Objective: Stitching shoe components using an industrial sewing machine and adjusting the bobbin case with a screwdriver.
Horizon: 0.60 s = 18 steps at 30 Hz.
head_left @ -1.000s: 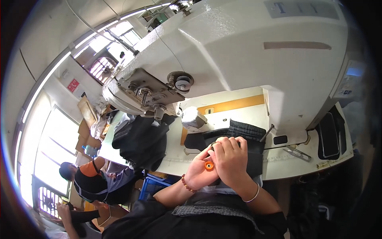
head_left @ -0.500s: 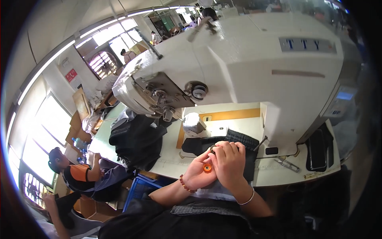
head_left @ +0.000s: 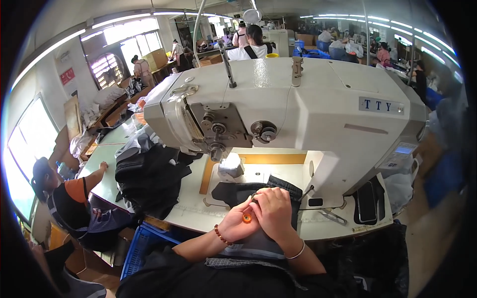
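In front of the sewing machine (head_left: 328, 119), my hands meet over the table's near edge. My left hand (head_left: 231, 227) is turned palm up, with a small round orange bobbin (head_left: 246, 218) lying in the palm. My right hand (head_left: 274, 211) is closed over the left fingertips, pinching a small dark round metal part (head_left: 254, 198); the fingers hide most of it. Behind them on the table lies black cloth (head_left: 226, 193) with a ribbed band (head_left: 285, 185). The machine's shiny metal post (head_left: 231, 168) stands beyond the cloth.
A heap of black garments (head_left: 149, 181) covers the table at left, above a blue plastic basket (head_left: 136, 251). To the right lie thread snips (head_left: 332, 216) and a black phone (head_left: 366, 203). A co-worker (head_left: 74, 203) in orange sleeves sits at far left.
The view has tilted up and shifted, showing more of the room. My hands keep the same hold. The co-worker at left now reaches an arm onto the table.
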### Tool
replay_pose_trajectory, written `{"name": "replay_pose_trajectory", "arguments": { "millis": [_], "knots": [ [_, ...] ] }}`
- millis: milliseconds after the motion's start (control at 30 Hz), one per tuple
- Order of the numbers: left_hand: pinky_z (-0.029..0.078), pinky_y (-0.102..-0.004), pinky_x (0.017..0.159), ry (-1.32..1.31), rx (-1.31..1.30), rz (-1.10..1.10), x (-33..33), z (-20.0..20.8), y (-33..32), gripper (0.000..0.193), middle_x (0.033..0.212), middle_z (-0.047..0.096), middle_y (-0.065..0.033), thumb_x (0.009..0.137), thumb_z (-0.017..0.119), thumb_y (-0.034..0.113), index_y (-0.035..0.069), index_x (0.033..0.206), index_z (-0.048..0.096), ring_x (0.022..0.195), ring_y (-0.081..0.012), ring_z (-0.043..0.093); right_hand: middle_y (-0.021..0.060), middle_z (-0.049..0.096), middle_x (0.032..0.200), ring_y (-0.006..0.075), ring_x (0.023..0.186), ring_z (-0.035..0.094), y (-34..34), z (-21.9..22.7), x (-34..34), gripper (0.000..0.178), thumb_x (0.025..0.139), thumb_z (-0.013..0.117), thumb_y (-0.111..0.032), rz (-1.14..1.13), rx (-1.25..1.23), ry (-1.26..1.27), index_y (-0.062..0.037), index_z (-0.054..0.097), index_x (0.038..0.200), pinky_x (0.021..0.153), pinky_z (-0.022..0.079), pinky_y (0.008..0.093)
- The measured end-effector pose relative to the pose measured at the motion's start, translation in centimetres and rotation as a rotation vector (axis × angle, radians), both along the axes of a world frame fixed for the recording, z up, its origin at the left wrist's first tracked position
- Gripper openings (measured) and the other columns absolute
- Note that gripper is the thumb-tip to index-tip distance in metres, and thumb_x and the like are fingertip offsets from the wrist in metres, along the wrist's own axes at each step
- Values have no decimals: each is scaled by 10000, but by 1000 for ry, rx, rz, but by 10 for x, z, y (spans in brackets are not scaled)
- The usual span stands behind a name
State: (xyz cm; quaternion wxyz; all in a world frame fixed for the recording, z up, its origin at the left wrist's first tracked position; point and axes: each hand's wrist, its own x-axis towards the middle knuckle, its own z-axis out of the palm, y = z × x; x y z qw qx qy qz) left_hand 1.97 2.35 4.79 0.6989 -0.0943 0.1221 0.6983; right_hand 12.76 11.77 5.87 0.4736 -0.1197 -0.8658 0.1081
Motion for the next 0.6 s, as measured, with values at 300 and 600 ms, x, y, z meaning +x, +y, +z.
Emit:
{"name": "replay_pose_trajectory", "arguments": {
  "millis": [300, 600],
  "knots": [
    [502, -296, 954, -56, 20, -85, -36, -62, -3, 278, 1074, 635, -23, 1009, 510, 311, 62, 1104, 590, 1005, -124, 614, 74, 610, 1036, 249, 955, 581, -14, -4, 0, 300, 753, 734, -212, 24, -47, -55, -63, 626, 990, 867, 435, 394],
    [504, -284, 816, -174, -2, -72, -28, -44, -2, 310, 970, 664, -41, 1006, 521, 283, 33, 1176, 591, 881, -113, 636, 72, 523, 642, 268, 618, 527, 6, -30, 45, 112, 796, 719, -95, -146, -216, 36, -78, 614, 764, 591, 411, 386]
  ]
}}
